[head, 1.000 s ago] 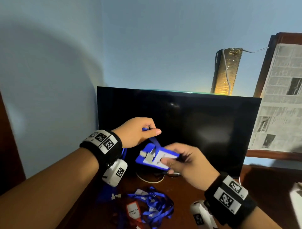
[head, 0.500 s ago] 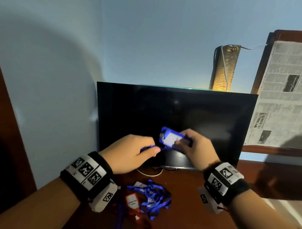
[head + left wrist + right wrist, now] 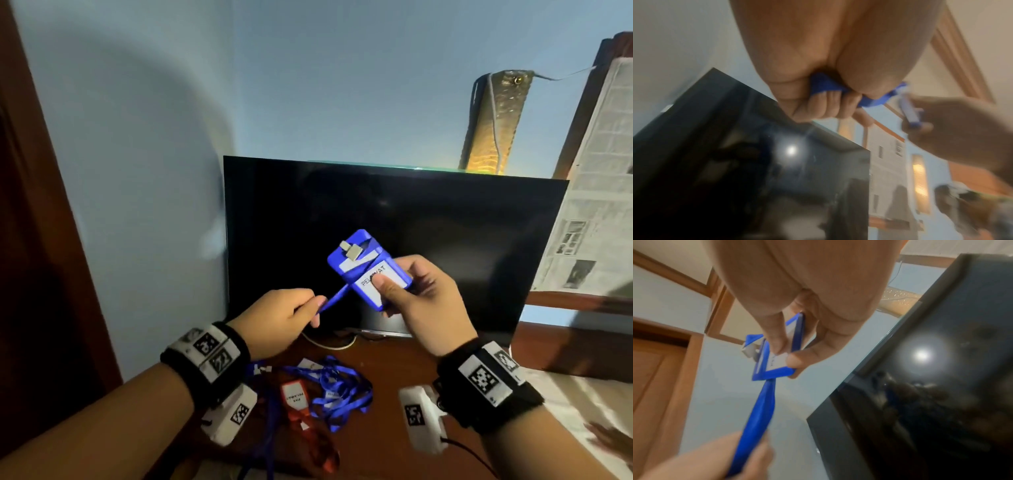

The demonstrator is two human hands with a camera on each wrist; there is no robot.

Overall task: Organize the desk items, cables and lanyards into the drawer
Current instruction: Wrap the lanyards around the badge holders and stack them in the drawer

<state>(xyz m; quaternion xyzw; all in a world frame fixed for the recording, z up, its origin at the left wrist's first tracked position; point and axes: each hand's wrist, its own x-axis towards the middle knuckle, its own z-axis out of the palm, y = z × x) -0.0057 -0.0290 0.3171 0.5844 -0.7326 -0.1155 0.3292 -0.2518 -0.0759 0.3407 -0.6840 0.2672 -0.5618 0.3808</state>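
Strap [image 3: 337, 297] runs taut between the hands: left hand [image 3: 281, 322] pinches it, right hand [image 3: 424, 298] clamps the badge holder [image 3: 363, 267], likely for winding it up.

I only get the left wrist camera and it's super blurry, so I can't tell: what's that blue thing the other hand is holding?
Observer: The right hand holds a blue badge holder with a white card inside, and its thumb presses on the card's front.
Operator: Is it tied to anything?
Observer: Yes. A blue strap runs straight from the badge holder down to the left hand, which pinches it.
Operator: Anything left to tidy?
Observer: On the desk below the hands lies a tangle of blue lanyards beside an orange badge holder.
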